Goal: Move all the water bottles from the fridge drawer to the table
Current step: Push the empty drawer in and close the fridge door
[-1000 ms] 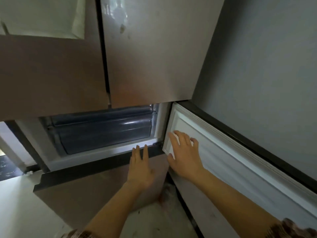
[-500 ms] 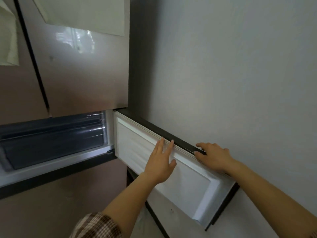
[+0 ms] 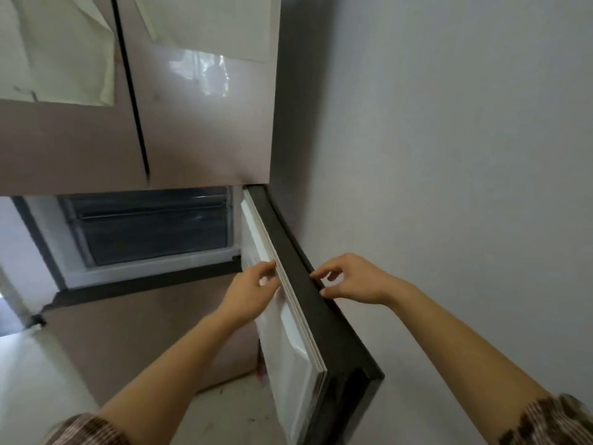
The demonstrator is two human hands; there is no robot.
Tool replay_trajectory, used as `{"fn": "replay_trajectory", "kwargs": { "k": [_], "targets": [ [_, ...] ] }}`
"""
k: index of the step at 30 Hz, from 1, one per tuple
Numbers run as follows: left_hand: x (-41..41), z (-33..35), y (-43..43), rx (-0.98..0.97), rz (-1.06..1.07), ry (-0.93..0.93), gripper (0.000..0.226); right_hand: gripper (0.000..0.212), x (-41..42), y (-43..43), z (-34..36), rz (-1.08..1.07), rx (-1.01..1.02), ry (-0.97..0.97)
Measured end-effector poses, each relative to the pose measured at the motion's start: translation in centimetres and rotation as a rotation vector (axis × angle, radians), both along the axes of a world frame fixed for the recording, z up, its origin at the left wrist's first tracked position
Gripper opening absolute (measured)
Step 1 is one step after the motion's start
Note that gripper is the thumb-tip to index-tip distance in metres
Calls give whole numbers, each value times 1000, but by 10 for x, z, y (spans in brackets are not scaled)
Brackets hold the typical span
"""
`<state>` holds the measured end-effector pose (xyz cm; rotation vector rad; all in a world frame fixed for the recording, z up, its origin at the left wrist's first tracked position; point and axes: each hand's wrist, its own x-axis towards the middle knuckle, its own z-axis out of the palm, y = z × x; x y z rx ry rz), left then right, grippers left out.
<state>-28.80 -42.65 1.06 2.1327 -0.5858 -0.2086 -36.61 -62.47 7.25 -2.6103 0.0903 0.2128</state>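
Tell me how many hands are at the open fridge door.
2. The left hand holds the white inner edge of the fridge door; the right hand touches its dark outer edge.

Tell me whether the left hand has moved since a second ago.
Yes. The left hand has gone rightward: it was on the lower drawer front, left of the open door; now it touches that door's white inner face.

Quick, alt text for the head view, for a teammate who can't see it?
Both hands meet the top edge of the swung-open lower fridge door: the left hand on its white inner side, the right hand with fingertips on its dark rim. Behind, the open compartment shows a dark drawer; no water bottles are visible.
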Motion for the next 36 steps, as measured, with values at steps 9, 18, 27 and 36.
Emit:
{"fn": "replay_trajectory", "kwargs": {
  "k": [9,18,27,36],
  "targets": [
    [16,19,139,-76,-69,299,36,91,85,116,-31,311,10,-113],
    [102,34,253,286,255,37,21,69,188,216,-38,358,-191,-272],
    [185,10,304,809,325,-422,77,69,284,315,-44,148,-341,-284],
    [287,-23,353,856,218,-746,95,83,342,336,-53,162,-578,-282]
  ]
}}
